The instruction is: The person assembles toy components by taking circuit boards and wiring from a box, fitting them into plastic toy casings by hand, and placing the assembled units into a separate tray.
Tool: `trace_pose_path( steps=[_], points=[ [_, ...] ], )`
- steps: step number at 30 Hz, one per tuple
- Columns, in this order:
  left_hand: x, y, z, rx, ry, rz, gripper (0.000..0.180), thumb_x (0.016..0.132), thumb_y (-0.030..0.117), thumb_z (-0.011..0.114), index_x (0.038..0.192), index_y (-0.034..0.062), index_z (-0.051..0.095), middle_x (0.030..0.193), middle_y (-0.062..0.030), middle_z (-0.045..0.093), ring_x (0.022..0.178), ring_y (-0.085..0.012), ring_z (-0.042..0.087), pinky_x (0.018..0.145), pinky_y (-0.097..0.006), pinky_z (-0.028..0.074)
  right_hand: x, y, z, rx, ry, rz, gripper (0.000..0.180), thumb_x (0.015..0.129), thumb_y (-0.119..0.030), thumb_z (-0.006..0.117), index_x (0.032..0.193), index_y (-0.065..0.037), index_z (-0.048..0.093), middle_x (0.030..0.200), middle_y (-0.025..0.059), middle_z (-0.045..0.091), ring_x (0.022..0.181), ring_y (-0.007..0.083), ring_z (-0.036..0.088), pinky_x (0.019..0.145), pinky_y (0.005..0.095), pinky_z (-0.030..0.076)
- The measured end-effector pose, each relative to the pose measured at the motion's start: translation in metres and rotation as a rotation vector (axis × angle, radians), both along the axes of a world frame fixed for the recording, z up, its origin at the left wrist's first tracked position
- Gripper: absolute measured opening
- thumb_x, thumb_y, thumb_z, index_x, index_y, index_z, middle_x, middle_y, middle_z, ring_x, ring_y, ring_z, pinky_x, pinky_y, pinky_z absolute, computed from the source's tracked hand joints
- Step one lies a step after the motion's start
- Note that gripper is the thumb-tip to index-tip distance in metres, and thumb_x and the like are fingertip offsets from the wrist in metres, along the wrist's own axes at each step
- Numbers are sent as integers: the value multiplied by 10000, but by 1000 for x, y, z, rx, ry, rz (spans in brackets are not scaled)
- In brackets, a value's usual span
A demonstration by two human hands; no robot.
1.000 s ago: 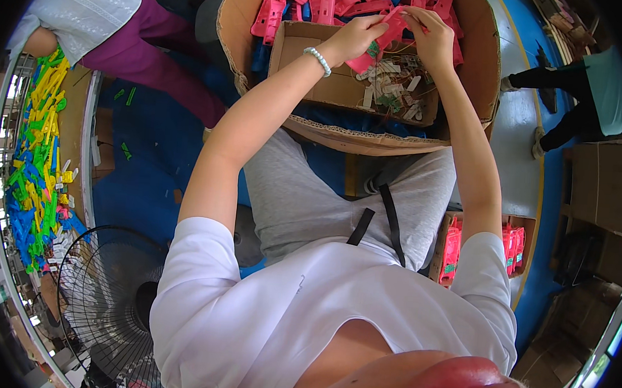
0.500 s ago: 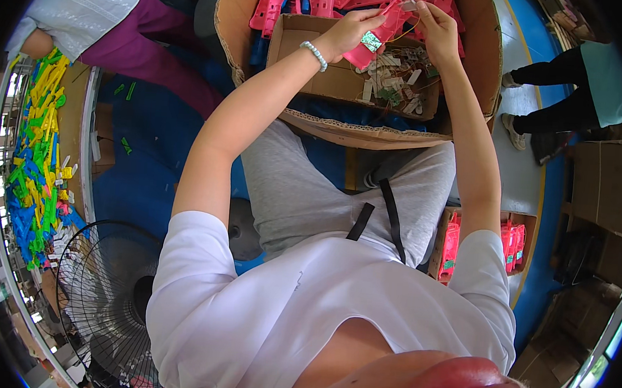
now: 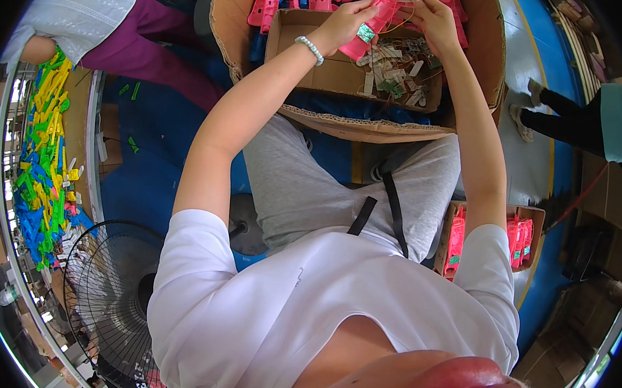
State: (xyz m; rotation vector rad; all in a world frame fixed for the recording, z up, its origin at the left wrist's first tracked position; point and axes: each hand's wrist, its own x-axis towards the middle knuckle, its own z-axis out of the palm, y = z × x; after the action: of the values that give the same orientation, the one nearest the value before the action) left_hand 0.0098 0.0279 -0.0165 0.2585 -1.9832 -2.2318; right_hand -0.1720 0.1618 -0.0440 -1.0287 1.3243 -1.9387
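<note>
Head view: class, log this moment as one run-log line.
left hand: grips pink plastic part | right hand: on its top end | below: small cardboard box of small pieces

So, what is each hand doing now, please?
Left hand: closed on the pink plastic part.
Right hand: pinching the same part's upper end.

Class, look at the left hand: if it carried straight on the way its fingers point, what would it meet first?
Probably the right hand, just across the pink plastic part that the left hand already grips; depth is unclear.
</note>
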Motion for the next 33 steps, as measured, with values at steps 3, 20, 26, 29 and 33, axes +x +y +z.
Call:
trace_pose_path(
  steps=[3, 20, 26, 29, 33],
  points=[
    [0, -2, 0, -96, 6, 5, 407, 1021, 297, 498, 1360, 73, 484, 848, -58, 646, 662, -124, 642, 550, -276, 533, 1, 1, 1, 121, -54, 6, 367, 1028, -209, 501, 1278, 57, 536, 1191, 144, 639, 1099, 265, 635, 960, 375, 523],
    [2, 3, 7, -239, 37, -44, 415, 1029, 272, 480, 1389, 65, 480, 838, -29, 628, 657, -97, 608, 593, -261, 522, 17, -4, 11, 182, 56, -145, 199, 969, -133, 615, 1134, -23, 627, 954, 14, 645, 861, 105, 602, 709, 223, 487],
    [-7, 9, 7, -219, 89, -99, 402, 1037, 265, 462, 1388, 70, 476, 853, -32, 634, 686, -101, 620, 614, -261, 517, 1, -5, -1, -63, 210, -221, 267, 948, -42, 611, 1211, -25, 571, 1013, 58, 657, 957, 152, 636, 776, 254, 514],
    [0, 7, 9, -84, 32, -124, 398, 1039, 278, 459, 1379, 72, 473, 857, -43, 640, 694, -114, 628, 617, -266, 520, 16, -7, 8, 12, 366, -327, 292, 952, -23, 589, 1240, -23, 544, 1022, 84, 658, 963, 162, 640, 793, 275, 520],
    [1, 2, 4, 39, 40, -123, 397, 1037, 302, 465, 1353, 63, 483, 860, -54, 645, 693, -125, 631, 619, -265, 523, 24, -4, 23, 124, 594, -394, 285, 947, -30, 586, 1228, -2, 550, 1014, 134, 657, 956, 220, 655, 808, 304, 523]
  ],
)
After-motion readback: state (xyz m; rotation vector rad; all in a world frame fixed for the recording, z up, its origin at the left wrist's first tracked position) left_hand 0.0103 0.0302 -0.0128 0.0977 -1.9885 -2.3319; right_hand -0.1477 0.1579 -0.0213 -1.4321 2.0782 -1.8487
